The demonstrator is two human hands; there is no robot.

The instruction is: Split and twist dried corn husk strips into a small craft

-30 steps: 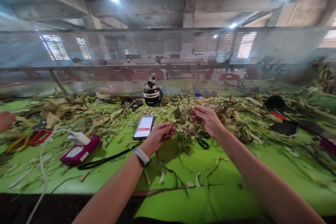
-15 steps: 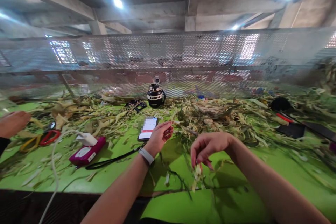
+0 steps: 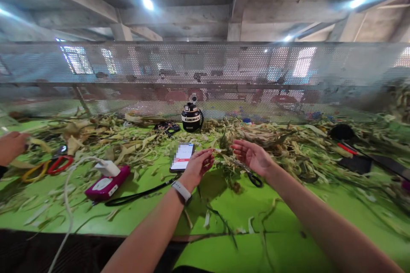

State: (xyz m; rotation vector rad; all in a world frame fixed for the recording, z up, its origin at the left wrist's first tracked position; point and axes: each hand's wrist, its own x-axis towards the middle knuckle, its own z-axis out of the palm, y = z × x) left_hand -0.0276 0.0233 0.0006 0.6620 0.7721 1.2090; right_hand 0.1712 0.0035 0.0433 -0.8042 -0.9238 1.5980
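My left hand (image 3: 201, 164), with a pale watch band on its wrist, is closed in a pinch beside the phone. At its fingertips is a thin pale strip of dried husk (image 3: 218, 151), hard to make out against the pile behind. To its right, my right hand (image 3: 253, 157) reaches over the husk pile with its fingers stretched out and apart, apparently holding nothing. Just below that palm lies a pair of scissors with black handles (image 3: 255, 180), blades pointing up-left and partly among the husks. A phone (image 3: 182, 158) with a lit screen lies left of my left hand.
Loose husks (image 3: 265, 134) spread along the back of the green table (image 3: 288, 217). A black bottle (image 3: 191, 118) stands behind the phone. At left are a magenta power block (image 3: 107, 183), a white cable, red-and-yellow-handled scissors (image 3: 59, 165) and another person's hand (image 3: 12, 147). A perforated screen rises behind.
My right hand has moved up and away from the table's front, and its fingers have opened. The pale husk bundle it pinched is gone from it. My left hand stays nearly in place.
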